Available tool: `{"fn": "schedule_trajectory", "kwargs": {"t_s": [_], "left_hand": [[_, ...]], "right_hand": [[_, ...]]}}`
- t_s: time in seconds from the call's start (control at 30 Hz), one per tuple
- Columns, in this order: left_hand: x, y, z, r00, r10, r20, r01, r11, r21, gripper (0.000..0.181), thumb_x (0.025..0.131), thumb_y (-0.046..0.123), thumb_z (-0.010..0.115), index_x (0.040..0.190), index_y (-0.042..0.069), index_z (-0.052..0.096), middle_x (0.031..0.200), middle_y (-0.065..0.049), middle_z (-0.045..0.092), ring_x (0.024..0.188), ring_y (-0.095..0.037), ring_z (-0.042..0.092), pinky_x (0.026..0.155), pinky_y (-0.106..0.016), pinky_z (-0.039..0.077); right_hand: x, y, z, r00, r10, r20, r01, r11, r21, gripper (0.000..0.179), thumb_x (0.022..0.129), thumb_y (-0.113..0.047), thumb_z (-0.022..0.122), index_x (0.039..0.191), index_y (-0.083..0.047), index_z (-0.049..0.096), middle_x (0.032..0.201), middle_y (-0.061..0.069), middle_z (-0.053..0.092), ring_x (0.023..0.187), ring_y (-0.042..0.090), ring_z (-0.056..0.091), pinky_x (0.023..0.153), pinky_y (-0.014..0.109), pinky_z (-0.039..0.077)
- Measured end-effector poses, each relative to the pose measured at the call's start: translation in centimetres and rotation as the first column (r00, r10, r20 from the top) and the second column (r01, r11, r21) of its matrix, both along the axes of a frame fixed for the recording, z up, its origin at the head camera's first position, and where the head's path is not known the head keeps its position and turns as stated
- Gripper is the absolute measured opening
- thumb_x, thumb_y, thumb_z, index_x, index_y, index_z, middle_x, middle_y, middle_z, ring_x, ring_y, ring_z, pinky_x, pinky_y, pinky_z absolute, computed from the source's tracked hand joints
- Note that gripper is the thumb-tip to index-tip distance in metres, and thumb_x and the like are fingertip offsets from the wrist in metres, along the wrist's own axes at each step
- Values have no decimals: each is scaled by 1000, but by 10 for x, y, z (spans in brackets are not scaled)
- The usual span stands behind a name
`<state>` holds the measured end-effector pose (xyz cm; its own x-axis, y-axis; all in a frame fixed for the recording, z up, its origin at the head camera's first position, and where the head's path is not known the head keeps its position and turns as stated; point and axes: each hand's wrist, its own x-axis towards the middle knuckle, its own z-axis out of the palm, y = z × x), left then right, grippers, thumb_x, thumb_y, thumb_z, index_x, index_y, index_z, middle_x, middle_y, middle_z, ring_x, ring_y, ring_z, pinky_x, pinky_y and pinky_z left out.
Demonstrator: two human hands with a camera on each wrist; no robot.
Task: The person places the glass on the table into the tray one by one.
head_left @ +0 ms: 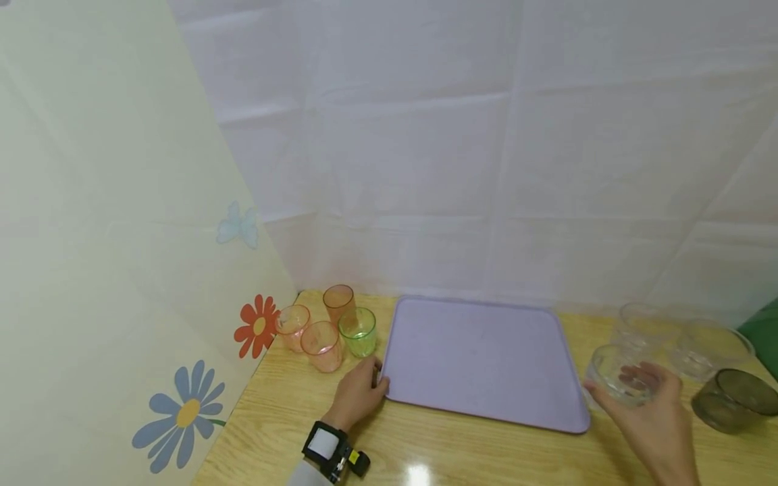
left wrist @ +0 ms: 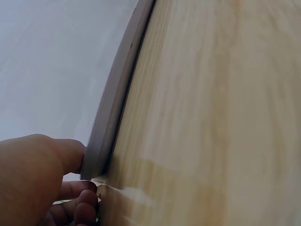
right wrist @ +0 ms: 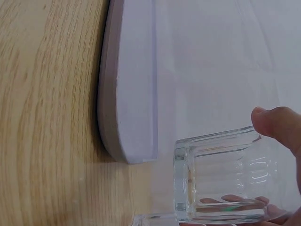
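A lilac tray (head_left: 480,361) lies flat on the wooden table. At its near left corner my left hand (head_left: 357,391) pinches the rim (left wrist: 106,122), thumb on the edge and the other fingers curled close beneath. My right hand (head_left: 659,418) grips a clear glass tumbler (right wrist: 225,176) round its side, thumb on one side and fingers on the other. The tumbler is held up off the table, just right of the tray's right edge. In the right wrist view, the tray's rounded corner (right wrist: 127,146) shows beside the tumbler's base.
Left of the tray stand several coloured cups, among them a green one (head_left: 358,334) and an orange-brown one (head_left: 339,304). On the right are two more clear glasses, one at the back (head_left: 708,351), and a dark smoky glass (head_left: 732,401). A green object (head_left: 762,331) shows at the right edge.
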<state>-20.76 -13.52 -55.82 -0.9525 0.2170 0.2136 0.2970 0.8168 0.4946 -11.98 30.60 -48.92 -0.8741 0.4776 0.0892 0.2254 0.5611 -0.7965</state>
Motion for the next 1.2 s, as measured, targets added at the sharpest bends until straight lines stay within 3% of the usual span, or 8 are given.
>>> {"fn": "schedule_trajectory", "kwargs": {"t_s": [0.3, 0.6, 0.87, 1.2], "left_hand": [[1, -1, 0, 1000, 0, 17, -1, 1000, 26, 21, 87, 31, 64, 99, 16, 56, 67, 8, 48, 55, -7, 46, 47, -25, 35], [2, -1, 0, 1000, 6, 5, -7, 1000, 28, 21, 88, 32, 64, 98, 17, 55, 68, 9, 48, 55, -7, 45, 48, -25, 35], [5, -1, -1, 999, 18, 28, -19, 999, 31, 21, 88, 32, 64, 99, 17, 55, 68, 9, 48, 55, -7, 45, 48, -25, 35], [5, 0, 0, 1000, 11, -19, -11, 999, 38, 20, 87, 29, 65, 98, 16, 56, 67, 10, 47, 55, -6, 45, 48, -24, 35]], "right_hand": [[0, -1, 0, 1000, 18, 8, -18, 1000, 4, 112, 77, -52, 74, 149, 2, 7, 137, 32, 43, 116, 48, 41, 89, 65, 33], [-2, -5, -2, 999, 23, -44, -22, 1000, 13, 108, 75, -48, 78, 149, 0, 14, 134, 27, 47, 116, 44, 43, 94, 63, 31], [-4, -5, 1, 999, 45, -19, -45, 999, 13, 111, 76, -51, 76, 150, 1, 12, 137, 30, 45, 117, 48, 41, 92, 65, 32], [-9, -8, 2, 998, 55, -25, -54, 998, 37, 110, 76, -52, 75, 149, 3, 13, 134, 31, 46, 115, 48, 43, 90, 65, 32]]}}
